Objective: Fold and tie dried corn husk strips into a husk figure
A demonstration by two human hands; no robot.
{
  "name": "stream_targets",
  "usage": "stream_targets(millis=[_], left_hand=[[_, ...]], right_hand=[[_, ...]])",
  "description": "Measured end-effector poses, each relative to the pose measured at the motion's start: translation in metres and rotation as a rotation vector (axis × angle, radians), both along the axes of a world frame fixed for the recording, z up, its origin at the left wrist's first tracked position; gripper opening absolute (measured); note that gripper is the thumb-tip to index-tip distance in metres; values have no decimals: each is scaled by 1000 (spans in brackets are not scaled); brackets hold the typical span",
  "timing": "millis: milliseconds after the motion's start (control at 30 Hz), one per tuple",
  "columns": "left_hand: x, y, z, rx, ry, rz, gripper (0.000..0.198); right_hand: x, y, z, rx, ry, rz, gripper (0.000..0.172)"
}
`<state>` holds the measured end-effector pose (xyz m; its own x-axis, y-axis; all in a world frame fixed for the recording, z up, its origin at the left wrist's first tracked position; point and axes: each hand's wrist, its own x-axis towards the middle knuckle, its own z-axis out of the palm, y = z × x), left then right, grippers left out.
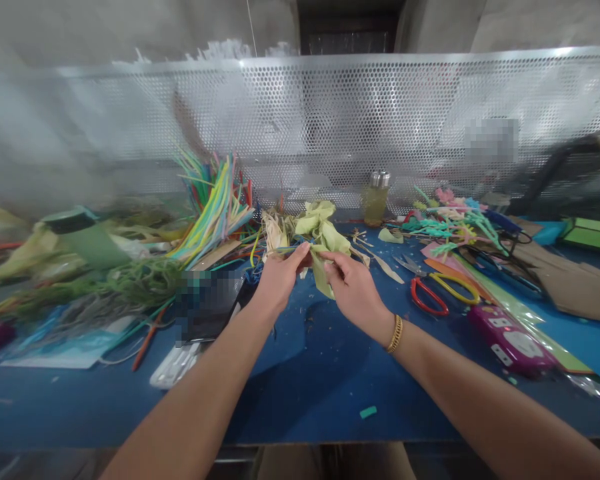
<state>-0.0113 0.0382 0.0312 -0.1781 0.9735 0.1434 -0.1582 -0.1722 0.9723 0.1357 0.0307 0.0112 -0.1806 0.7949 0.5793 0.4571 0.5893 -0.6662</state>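
In front of me, both hands pinch a thin, pale green leaf-like piece (pixel 322 279); whether it is paper, cloth or husk I cannot tell. My left hand (pixel 281 270) is closed at its upper left edge, thumb and fingers together. From the right, my right hand (pixel 349 281) grips it between thumb and fingers, and a gold bracelet circles that wrist. Just beyond my fingertips lies a crumpled pale green bunch (pixel 325 225), partly merging with the held piece. Dry beige strips (pixel 275 233) sit to its left.
Colourful thin stems (pixel 220 207) and green cords (pixel 145 280) crowd the left, near a dark phone-like device (pixel 213 310). Red-and-yellow-handled pliers (pixel 437 287) and a purple device (pixel 513 340) lie right. A glass bottle (pixel 376 200) stands before the perforated metal panel (pixel 410 113).
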Motion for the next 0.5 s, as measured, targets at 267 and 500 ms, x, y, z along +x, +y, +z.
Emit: stream_targets(millis=[267, 500], left_hand=[[-1, 1, -5, -24, 103, -126, 34], [3, 0, -6, -29, 7, -287, 20]], right_hand=[[3, 4, -1, -9, -38, -32, 25], [6, 0, 7, -3, -97, -100, 18]])
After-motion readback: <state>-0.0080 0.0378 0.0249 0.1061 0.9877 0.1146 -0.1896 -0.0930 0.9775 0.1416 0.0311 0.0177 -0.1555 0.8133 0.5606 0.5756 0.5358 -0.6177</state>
